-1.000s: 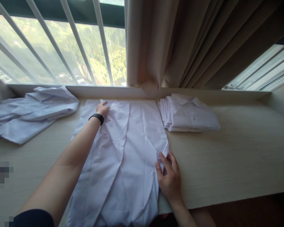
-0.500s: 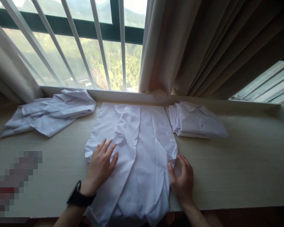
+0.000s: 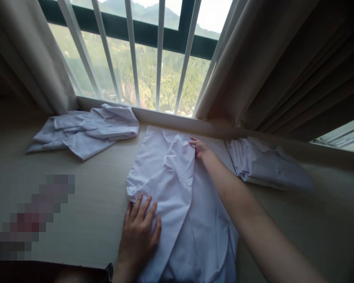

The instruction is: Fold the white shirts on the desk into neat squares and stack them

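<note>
A white shirt (image 3: 177, 196) lies spread on the pale wooden ledge (image 3: 76, 196) in front of me, its sides folded inward. My left hand (image 3: 140, 230) presses flat on the shirt's near left edge, fingers apart. My right hand (image 3: 199, 147) reaches across to the far end of the shirt and touches the fold near the collar; whether it pinches the cloth I cannot tell.
A crumpled heap of white shirts (image 3: 85, 129) lies at the far left. A stack of folded white shirts (image 3: 268, 165) sits to the right. Beige curtains (image 3: 268, 67) hang behind, and a barred window (image 3: 144, 51) stands beyond the ledge. A pixelated patch covers the near left.
My right hand left the shirt's near right edge and reached to the far end by the collar. My left hand came back from the far end to the near left edge. The view swung left.
</note>
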`<control>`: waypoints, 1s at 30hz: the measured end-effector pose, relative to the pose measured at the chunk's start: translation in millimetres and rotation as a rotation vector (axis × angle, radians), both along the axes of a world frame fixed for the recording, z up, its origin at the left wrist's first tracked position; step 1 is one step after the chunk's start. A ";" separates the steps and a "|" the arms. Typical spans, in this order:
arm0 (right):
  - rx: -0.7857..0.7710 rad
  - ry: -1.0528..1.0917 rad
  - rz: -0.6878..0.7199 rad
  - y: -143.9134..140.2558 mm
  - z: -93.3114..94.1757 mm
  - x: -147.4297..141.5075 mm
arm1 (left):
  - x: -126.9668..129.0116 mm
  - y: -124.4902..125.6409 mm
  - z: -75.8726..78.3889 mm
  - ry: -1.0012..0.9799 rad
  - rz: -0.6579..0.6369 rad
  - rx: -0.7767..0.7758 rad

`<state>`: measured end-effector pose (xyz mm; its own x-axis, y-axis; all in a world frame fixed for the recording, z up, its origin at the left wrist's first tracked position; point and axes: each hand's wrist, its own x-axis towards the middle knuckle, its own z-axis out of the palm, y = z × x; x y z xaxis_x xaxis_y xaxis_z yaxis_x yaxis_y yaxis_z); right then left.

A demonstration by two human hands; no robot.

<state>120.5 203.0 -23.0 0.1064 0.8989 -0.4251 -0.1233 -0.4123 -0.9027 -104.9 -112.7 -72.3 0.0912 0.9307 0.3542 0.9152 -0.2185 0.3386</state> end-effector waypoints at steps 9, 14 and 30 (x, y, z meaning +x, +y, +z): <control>0.411 0.179 -0.196 22.2 8.0 75.5 | -3.8 -2.3 4.9 -0.062 -0.012 -0.058; 0.273 0.092 -0.281 -0.1 -32.1 114.4 | -5.0 -3.7 8.6 -0.053 -0.028 -0.037; 0.183 0.185 -0.328 -22.7 -50.9 129.4 | -8.5 -5.3 -4.0 -0.134 0.100 0.083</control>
<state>250.0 180.4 -73.9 0.3367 0.8925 -0.3001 -0.3884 -0.1587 -0.9077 -113.4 -117.9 -76.3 -0.0536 0.8997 0.4331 0.8815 -0.1612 0.4439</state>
